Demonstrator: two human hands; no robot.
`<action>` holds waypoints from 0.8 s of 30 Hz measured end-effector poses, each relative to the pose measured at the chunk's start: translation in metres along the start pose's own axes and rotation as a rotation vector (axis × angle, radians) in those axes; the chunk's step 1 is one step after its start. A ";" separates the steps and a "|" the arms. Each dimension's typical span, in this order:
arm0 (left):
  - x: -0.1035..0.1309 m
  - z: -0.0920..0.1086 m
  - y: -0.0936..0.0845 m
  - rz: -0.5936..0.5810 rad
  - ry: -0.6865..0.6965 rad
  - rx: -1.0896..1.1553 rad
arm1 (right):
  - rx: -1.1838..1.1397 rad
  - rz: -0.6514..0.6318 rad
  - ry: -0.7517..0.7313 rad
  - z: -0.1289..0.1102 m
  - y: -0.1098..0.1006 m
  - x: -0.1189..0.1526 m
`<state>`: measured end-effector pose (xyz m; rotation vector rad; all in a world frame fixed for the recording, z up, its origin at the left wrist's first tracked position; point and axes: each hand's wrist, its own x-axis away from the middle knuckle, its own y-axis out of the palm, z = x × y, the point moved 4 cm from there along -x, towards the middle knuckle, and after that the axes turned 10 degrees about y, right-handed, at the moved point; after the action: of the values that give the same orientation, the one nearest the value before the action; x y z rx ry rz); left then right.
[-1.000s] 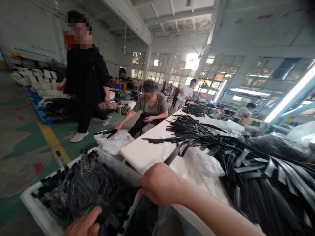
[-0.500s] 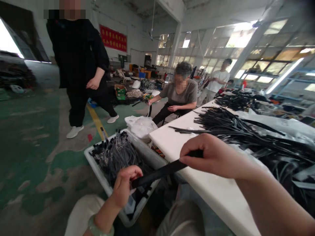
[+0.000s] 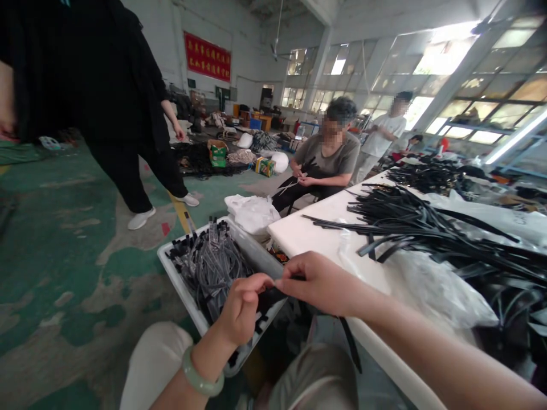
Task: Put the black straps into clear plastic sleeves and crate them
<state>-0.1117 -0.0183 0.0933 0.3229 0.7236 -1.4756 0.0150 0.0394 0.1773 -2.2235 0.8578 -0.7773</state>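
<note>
My left hand [image 3: 243,307], with a pale green bangle [image 3: 201,374] on the wrist, is closed in a pinch. Its fingertips meet those of my right hand [image 3: 314,283], above the edge of the white bin. Both hands pinch a black strap [image 3: 352,346], mostly hidden by the fingers. One end of it hangs below my right forearm, beside the table edge. The white bin [image 3: 175,287] below holds a heap of clear and black strips [image 3: 220,262]. On the white table [image 3: 307,229] to the right lie loose black straps [image 3: 401,219].
Clear plastic bags [image 3: 444,290] lie among the straps. A white bag [image 3: 252,213] sits behind the bin. A seated person [image 3: 327,148] handles strips beyond the table. Another person [image 3: 98,85] in black stands at left on the green floor [image 3: 64,296].
My hands have come together; before, the strap was stretched between them. The view has turned slightly left. The person in black is nearer, and the seated person's hands have come together.
</note>
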 end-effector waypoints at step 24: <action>-0.016 -0.005 -0.009 -0.119 0.035 -0.074 | 0.198 -0.210 -0.204 -0.017 0.023 -0.009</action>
<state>-0.1210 -0.0034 0.1020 0.2531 0.8347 -1.5546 -0.0103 0.0264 0.1687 -2.1904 0.4347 -0.6834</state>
